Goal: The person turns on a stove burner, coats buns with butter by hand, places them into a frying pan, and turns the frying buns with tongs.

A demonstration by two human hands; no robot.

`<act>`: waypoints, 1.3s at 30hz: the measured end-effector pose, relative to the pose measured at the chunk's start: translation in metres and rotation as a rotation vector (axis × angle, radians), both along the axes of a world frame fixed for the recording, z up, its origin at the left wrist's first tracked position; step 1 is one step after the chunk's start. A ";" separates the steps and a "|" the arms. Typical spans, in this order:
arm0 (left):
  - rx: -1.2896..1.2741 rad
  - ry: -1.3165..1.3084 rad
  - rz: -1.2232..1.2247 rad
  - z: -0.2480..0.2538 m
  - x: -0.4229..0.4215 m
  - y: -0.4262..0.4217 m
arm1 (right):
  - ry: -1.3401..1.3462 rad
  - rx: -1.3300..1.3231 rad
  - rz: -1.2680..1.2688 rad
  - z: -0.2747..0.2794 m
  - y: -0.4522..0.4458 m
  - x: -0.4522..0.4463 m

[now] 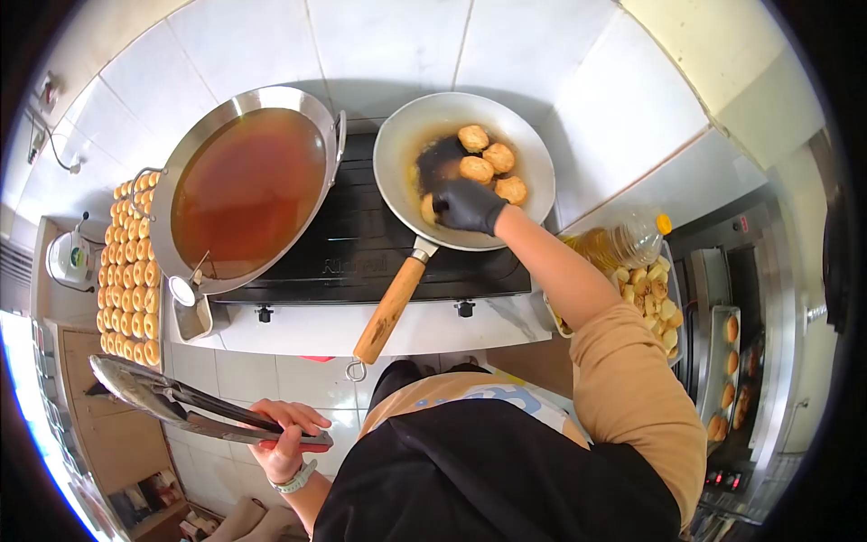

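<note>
My right hand (470,207), in a black glove, reaches into a grey frying pan (536,172) with a wooden handle (390,307). Its fingers close on a golden round bun (428,209) at the pan's left side; the glove partly hides the grip. Several more browned buns (476,169) lie in shallow dark oil to the right of and beyond the glove. Down at the lower left, clear of the stove, my left hand (285,439) is wrapped around metal tongs (194,411) with red grips, their tips pointing left and spread apart.
A wide metal pan (298,98) of reddish-brown oil, with a dial thermometer (183,290) at its rim, stands on the black stove (334,262). Rows of ring-shaped pastries (128,289) sit at left. An oil bottle (623,241), cut pieces (652,298) and an oven (768,361) are at right.
</note>
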State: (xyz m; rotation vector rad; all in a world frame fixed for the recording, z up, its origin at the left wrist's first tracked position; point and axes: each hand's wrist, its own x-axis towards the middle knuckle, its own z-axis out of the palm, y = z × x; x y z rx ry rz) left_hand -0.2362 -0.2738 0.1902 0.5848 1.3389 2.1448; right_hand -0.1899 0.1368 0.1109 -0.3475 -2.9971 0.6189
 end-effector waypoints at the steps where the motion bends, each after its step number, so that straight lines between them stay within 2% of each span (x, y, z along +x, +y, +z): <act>1: -0.013 -0.008 0.031 -0.002 0.000 -0.003 | -0.065 -0.024 0.028 0.008 -0.004 0.004; 2: -0.025 -0.014 0.060 -0.004 0.000 -0.004 | -0.185 0.079 0.016 0.001 0.001 0.006; 5: 0.038 -0.053 0.030 -0.009 -0.002 -0.007 | -0.014 0.234 -0.096 -0.027 0.032 0.001; 6: 0.046 -0.054 0.019 -0.009 -0.002 -0.005 | -0.010 0.139 -0.155 -0.019 0.035 -0.003; 7: 0.054 -0.055 0.007 -0.009 -0.001 -0.002 | 0.053 0.142 -0.106 -0.012 0.037 -0.008; 9: 0.039 -0.032 -0.025 -0.007 0.000 0.004 | -0.173 0.064 -0.100 0.003 0.033 -0.012; 12: 0.017 -0.006 -0.069 -0.002 -0.002 0.010 | -0.389 0.213 -0.044 0.022 0.006 0.009; 15: 0.021 0.001 -0.101 -0.001 0.001 0.023 | -0.241 0.119 -0.013 0.017 0.018 0.046; 18: 0.023 0.008 -0.142 0.005 0.009 0.039 | 0.119 -0.077 -0.103 0.076 0.016 0.114; 21: -0.013 0.057 -0.211 0.007 0.015 0.054 | 0.207 -0.073 -0.388 0.150 0.002 0.228; 23: -0.024 0.061 -0.248 0.007 0.017 0.066 | 0.334 -0.256 -0.761 0.163 -0.003 0.325; 24: -0.033 0.038 -0.304 0.011 0.020 0.072 | 0.289 -0.044 -0.916 0.173 -0.010 0.370; 25: -0.040 0.017 -0.352 0.015 0.024 0.078 | 0.448 -0.132 -1.133 0.158 -0.011 0.420; 26: -0.060 0.039 -0.384 0.016 0.025 0.085 | 0.449 -0.173 -1.421 0.133 -0.006 0.481; 28: -0.039 0.063 -0.464 0.018 0.035 0.108 | -0.115 0.108 -1.714 0.099 -0.011 0.557; 29: -0.031 0.077 -0.487 0.019 0.041 0.116 | -0.769 0.660 -1.064 0.021 0.003 0.640; 30: 0.005 0.032 -0.553 0.021 0.047 0.126 | -0.981 0.458 -0.951 -0.012 0.000 0.663; 31: -0.034 0.038 -0.575 0.022 0.050 0.131 | -0.995 0.352 -0.807 -0.019 -0.005 0.649; 32: -0.072 0.044 -0.592 0.024 0.053 0.136 | -0.386 -0.044 -1.384 -0.027 -0.021 0.635; 33: -0.111 0.048 -0.607 0.026 0.058 0.140 | -0.351 -0.148 -1.445 -0.053 -0.020 0.636; 34: -0.079 0.067 -0.641 0.031 0.066 0.148 | -0.343 -0.046 -1.542 -0.062 -0.022 0.625; 37: -0.107 0.208 -0.618 0.023 0.071 0.159 | -0.217 0.477 -1.277 -0.095 -0.019 0.627; 38: -0.103 0.220 -0.610 0.025 0.077 0.162 | -0.317 0.277 -1.340 -0.099 -0.015 0.633; 39: -0.102 0.212 -0.615 0.025 0.079 0.162 | -0.299 0.231 -1.423 -0.090 -0.014 0.634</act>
